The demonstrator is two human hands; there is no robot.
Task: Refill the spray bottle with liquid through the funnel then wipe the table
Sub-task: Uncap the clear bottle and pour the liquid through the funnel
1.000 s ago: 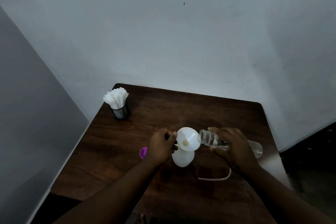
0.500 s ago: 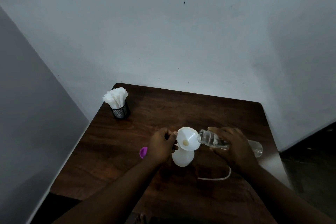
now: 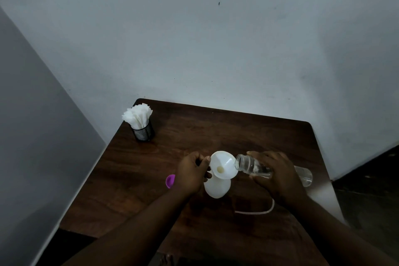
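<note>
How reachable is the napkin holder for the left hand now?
Probably yes: only bare table lies between the left hand and napkin holder, though it must first release the funnel it grips.

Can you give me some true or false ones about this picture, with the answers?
1. The funnel sits in the white bottle. True.
2. The right hand tilts a clear bottle toward the funnel. True.
3. The napkins lie flat on the table. False: they stand in a black mesh cup.
4. The purple piece lies by the right hand. False: it lies by the left hand.
</note>
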